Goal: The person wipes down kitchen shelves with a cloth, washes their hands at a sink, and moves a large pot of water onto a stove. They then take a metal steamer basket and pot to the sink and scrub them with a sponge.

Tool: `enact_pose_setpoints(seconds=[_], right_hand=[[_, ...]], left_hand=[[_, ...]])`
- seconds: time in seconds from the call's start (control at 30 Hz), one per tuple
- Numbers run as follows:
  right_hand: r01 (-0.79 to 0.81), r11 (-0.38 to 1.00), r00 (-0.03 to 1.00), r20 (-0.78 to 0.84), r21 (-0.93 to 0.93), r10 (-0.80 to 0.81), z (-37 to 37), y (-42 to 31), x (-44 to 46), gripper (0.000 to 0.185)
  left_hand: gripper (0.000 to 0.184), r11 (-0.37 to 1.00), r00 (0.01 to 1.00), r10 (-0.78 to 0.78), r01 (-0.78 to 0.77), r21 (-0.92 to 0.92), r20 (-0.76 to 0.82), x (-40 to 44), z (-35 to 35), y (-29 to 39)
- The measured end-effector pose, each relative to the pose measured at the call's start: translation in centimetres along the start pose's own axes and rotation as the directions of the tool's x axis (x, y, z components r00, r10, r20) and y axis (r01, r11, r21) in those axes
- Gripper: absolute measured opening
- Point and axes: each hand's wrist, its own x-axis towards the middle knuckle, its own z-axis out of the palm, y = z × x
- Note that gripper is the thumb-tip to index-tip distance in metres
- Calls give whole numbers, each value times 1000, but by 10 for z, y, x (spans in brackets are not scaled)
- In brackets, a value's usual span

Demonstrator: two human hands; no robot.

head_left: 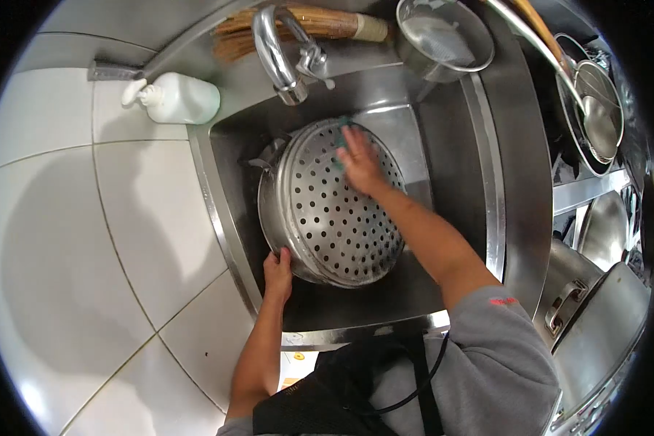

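Observation:
A round metal steamer pot with a perforated face lies tilted in the steel sink, its holes facing up toward me. At its lower left edge, my left hand grips the rim, thumb on the outside. My right hand presses a green scouring pad against the upper part of the perforated face. Most of the pad is hidden under the fingers. A side handle sticks out at the pot's upper left.
A chrome faucet reaches over the sink's back edge. Behind it lies a bamboo brush. A soap pump bottle stands left, by the tiled wall. A deep metal strainer sits at the back right corner; pots and ladles crowd the right.

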Motion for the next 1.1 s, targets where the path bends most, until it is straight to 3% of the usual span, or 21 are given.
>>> enact_pose_setpoints(seconds=[0.07,0.13,0.2,0.27,0.33,0.4,0.47,0.53,0.6,0.63,0.7,0.77,0.83,0.93,1.03,1.1], right_hand=[[-24,985,999,-33,-173,19,45,119,-3,69],[-396,917,918,21,48,395,14,97,-66,72],[-527,850,845,95,-6,526,17,96,-126,71],[-440,897,886,142,-43,441,19,61,-184,70],[3,992,984,178,-126,19,23,22,-218,71],[343,936,898,321,-86,-299,5,-49,-207,73],[490,871,842,249,19,-479,3,-90,-156,71],[448,894,890,92,9,-447,12,-103,-95,68],[296,949,953,-33,-110,-301,31,-89,-30,66],[295,949,954,-29,-112,-300,34,-86,-10,66],[18,980,1000,10,-197,-17,35,-83,17,68],[166,949,979,160,-268,-127,36,-94,-18,65],[438,868,876,329,-236,-352,34,-106,-71,63],[493,859,829,373,-134,-418,35,-100,-88,61],[341,913,890,390,-225,-237,27,-75,-20,62],[163,942,956,283,-292,-78,25,-42,24,61]], left_hand=[[46,990,991,135,-135,-25,-18,-2,4,-4],[48,991,991,128,-129,-26,-50,-5,9,-8],[51,990,987,130,-134,-38,-91,-3,14,-10],[55,986,990,108,-118,-115,-92,-2,16,-13],[55,988,987,106,-118,-101,-118,-3,17,-13],[56,988,982,116,-130,-89,-148,0,18,-12],[56,979,977,141,-162,-123,-162,2,18,-9],[57,984,982,112,-131,-120,-153,6,19,-2],[58,990,987,65,-83,-114,-146,8,18,-6],[60,992,991,48,-61,-108,-122,16,19,-13],[65,1000,997,27,-27,-7,-71,26,21,-27],[65,993,992,-28,14,-116,-119,16,43,-27],[67,952,980,-129,80,-296,-151,9,54,-38],[81,937,981,-186,162,-308,-51,-3,53,-41],[75,936,968,-233,198,-290,-92,-4,50,-29],[69,943,963,-232,189,-275,-133,-2,49,-32]])
